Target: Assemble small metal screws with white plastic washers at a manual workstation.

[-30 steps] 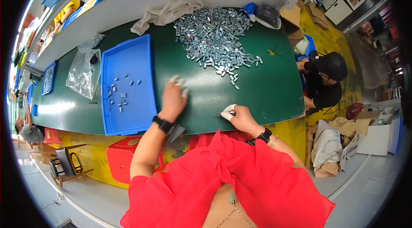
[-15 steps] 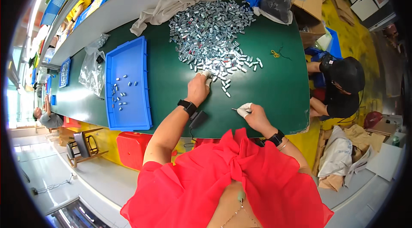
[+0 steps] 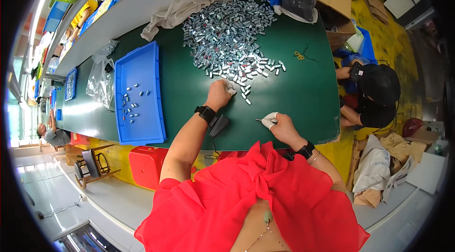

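Observation:
A big heap of small silvery metal cylinders (image 3: pixel 222 34) spreads over the green table, with a few loose ones trailing toward me. At the heap's near edge is my left hand (image 3: pixel 220 94), white covers on its fingertips. Its fingers are pinched together; whatever they hold is hidden. Lower and to the right, my right hand (image 3: pixel 283 128), also with white-covered fingertips, is closed around a thin pen-like tool (image 3: pixel 258 119) whose dark tip points left. Left of my arms lies a shallow blue tray (image 3: pixel 161 95) with several of the metal cylinders inside.
A small black device (image 3: pixel 219 125) with a cord sits beside my left wrist. Clear plastic bags (image 3: pixel 100 83) lie beyond the tray. Grey cloth (image 3: pixel 163 18) borders the heap. A person in a black cap (image 3: pixel 379 83) is at the table's right end, near cardboard boxes (image 3: pixel 336 3).
My left hand has drawn back slightly from the heap's edge, and its fingers have come together. My right hand keeps its hold on the tool. The whole view has shifted slightly.

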